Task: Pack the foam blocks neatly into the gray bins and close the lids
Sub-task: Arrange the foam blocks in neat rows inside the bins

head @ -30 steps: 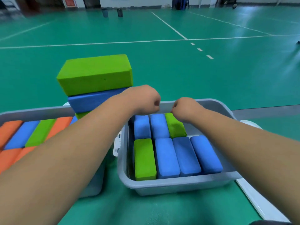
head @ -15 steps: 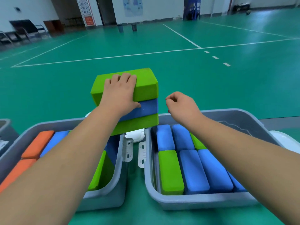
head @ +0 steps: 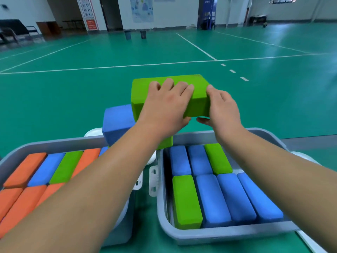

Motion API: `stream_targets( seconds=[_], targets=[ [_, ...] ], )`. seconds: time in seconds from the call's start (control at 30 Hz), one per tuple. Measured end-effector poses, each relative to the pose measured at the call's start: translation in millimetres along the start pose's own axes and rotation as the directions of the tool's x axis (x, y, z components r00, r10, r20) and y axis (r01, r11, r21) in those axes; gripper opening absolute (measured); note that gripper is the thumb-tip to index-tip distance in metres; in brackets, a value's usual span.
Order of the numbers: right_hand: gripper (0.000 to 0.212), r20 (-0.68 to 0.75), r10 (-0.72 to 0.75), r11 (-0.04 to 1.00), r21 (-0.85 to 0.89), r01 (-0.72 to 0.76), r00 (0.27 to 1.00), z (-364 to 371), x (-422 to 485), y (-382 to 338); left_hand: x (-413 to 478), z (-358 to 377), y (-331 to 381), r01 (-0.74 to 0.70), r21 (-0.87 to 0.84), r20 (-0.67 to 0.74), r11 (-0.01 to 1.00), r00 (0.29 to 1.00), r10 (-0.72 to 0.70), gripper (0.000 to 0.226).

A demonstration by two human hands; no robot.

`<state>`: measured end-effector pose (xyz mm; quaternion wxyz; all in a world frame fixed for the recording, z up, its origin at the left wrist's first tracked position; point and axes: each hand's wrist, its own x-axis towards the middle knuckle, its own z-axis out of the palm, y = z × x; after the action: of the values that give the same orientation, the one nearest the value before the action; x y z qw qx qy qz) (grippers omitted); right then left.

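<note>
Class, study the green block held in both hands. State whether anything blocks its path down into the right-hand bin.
Nothing visible does. The left hand and right hand grip the green block just beyond the right bin, whose top is open, with a gap in its back row.

We identify the green surface (head: pixel 145 238) as the support, on which two open-topped bins stand side by side, near each other but apart, the left gray bin (head: pixel 54 145) and the right gray bin (head: pixel 228 235), with a flat white piece (head: pixel 308 241) lying just beside the latter's near corner.
</note>
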<state>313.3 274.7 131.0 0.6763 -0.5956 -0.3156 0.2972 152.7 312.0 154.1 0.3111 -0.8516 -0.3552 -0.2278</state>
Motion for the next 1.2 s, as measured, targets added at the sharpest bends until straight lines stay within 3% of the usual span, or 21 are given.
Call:
stream_targets(
  seconds=[0.1, 0.17, 0.37, 0.5, 0.57, 0.67, 0.77, 0.8, 0.87, 0.97, 1.2],
  targets=[
    [0.024, -0.095, -0.043, 0.999, 0.018, 0.044, 0.995, -23, 11, 0, 10, 5, 25, 0.007, -0.056, -0.011, 0.998, 1.0, -0.007, 0.093],
    [0.029, -0.149, -0.058, 0.998, 0.015, 0.061, 0.987, -41, 21, 2, 15, 11, 41, 0.004, -0.098, -0.02, 0.995, 1.0, -0.006, 0.092],
    [0.043, -0.322, -0.102, 0.981, -0.189, 0.041, 0.941, -114, 51, 11, 23, 36, 89, -0.009, -0.198, -0.006, 0.98, 1.0, 0.008, 0.088],
    [0.043, -0.381, -0.176, 0.926, -0.377, 0.022, 0.908, -163, 63, 20, 17, 65, 121, 0.068, -0.267, 0.172, 0.961, 0.985, -0.022, 0.075],
    [0.042, -0.352, -0.241, 0.881, -0.469, 0.053, 0.904, -179, 64, 26, 9, 81, 134, 0.165, -0.309, 0.363, 0.937, 0.931, -0.044, 0.066],
    [0.033, -0.252, -0.326, 0.793, -0.598, 0.118, 0.911, -195, 64, 36, -7, 105, 153, 0.26, -0.361, 0.673, 0.895, 0.737, 0.057, 0.085],
    [0.026, -0.136, -0.378, 0.712, -0.675, 0.193, 0.916, -203, 63, 41, -28, 120, 168, 0.227, -0.365, 0.804, 0.903, 0.566, 0.182, 0.111],
    [0.036, -0.094, -0.403, 0.692, -0.682, 0.236, 0.91, -204, 61, 40, -33, 123, 172, 0.212, -0.361, 0.823, 0.908, 0.53, 0.203, 0.119],
    [0.048, -0.031, -0.465, 0.646, -0.696, 0.314, 0.885, -203, 58, 37, -36, 125, 176, 0.204, -0.347, 0.841, 0.915, 0.499, 0.207, 0.125],
    [0.047, -0.009, -0.532, 0.597, -0.713, 0.368, 0.847, -204, 58, 30, -33, 125, 176, 0.182, -0.316, 0.858, 0.931, 0.474, 0.199, 0.125],
    [0.048, 0.09, -0.507, 0.505, -0.775, 0.38, 0.857, -210, 53, 41, -33, 126, 177, 0.205, -0.313, 0.883, 0.927, 0.421, 0.205, 0.127]
  ],
)
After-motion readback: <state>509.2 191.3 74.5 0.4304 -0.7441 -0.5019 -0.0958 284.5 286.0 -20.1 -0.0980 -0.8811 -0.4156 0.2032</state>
